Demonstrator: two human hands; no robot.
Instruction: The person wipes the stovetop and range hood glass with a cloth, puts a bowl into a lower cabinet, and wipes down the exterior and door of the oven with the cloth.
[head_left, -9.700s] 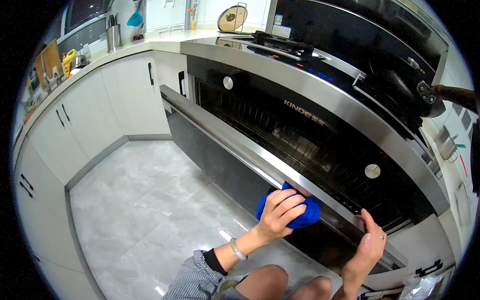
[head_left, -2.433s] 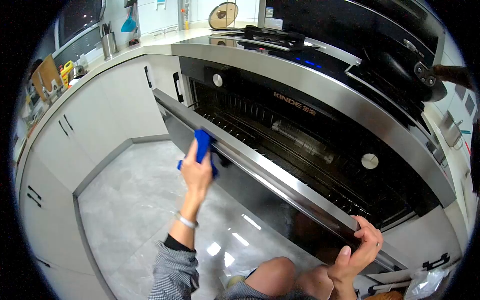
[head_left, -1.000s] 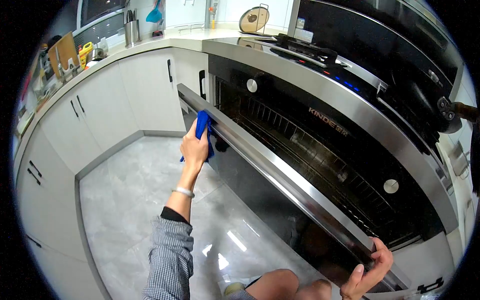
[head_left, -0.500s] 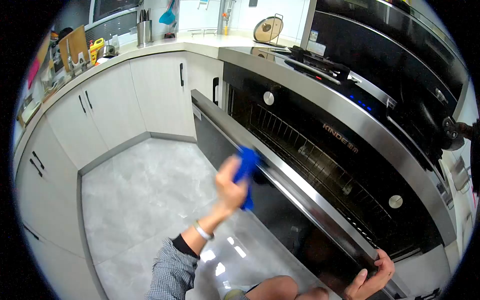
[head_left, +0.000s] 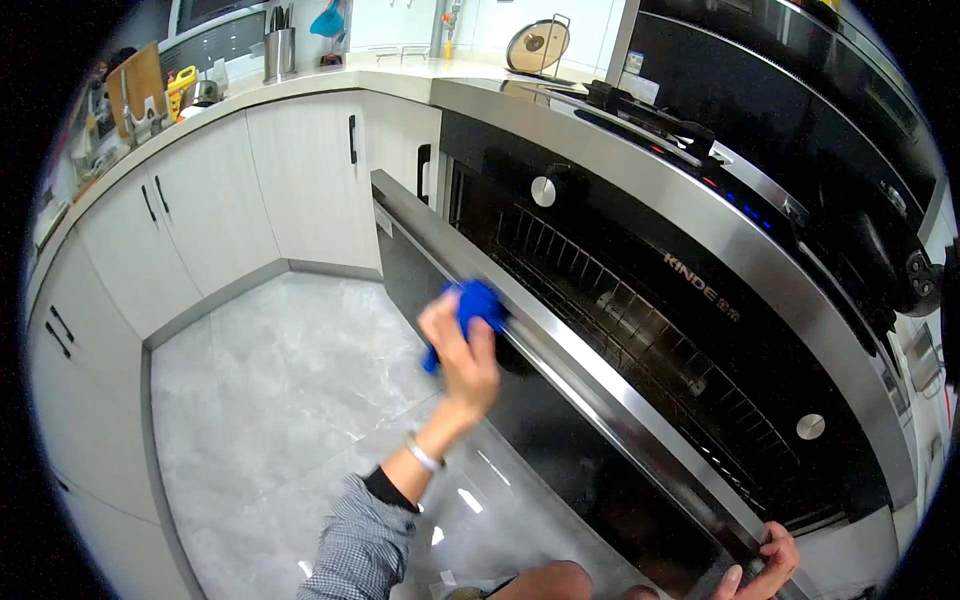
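My left hand (head_left: 465,365), with a pale bracelet at the wrist, is closed around a bunched blue cloth (head_left: 478,305). The cloth presses against the upper edge of the tilted-open oven door (head_left: 590,385), towards its far end. At the near end of that door, my right hand (head_left: 765,568) grips the corner, fingers over the top edge and thumb on the outer face; part of it is cut off by the frame. Behind the door, the oven cavity shows a wire rack (head_left: 640,320).
Two round knobs, the left one (head_left: 543,191) nearer the cabinets, flank the oven opening. A cooktop (head_left: 690,165) with a black pan (head_left: 865,250) sits above. White cabinets (head_left: 200,205) curve round the grey tiled floor (head_left: 270,370). A glass lid (head_left: 537,46) stands on the counter.
My left hand and the blue cloth have shifted slightly up and left along the door edge. My right hand keeps its hold on the door corner. The view has shifted slightly.
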